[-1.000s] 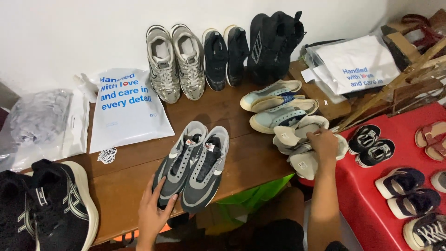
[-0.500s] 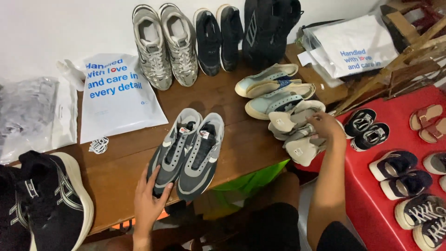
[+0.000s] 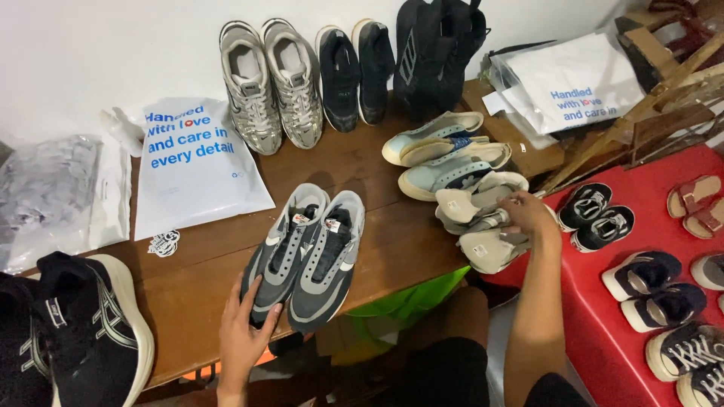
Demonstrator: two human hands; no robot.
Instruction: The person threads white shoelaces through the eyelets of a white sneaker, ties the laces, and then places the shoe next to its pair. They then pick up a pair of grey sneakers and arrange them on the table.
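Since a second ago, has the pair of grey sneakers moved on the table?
Cannot tell. The grey sneakers sit higher in the picture, but so does the white mailer bag, so the camera shifted. The left hand rests at their heels.

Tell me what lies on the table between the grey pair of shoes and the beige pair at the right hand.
In the head view, only bare brown wooden table lies between the grey pair and the beige pair.

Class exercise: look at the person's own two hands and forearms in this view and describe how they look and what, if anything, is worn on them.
Both the left hand and the right hand are bare: no gloves, rings, watch or bracelets visible. Both forearms show uncovered, with no sleeve in view.
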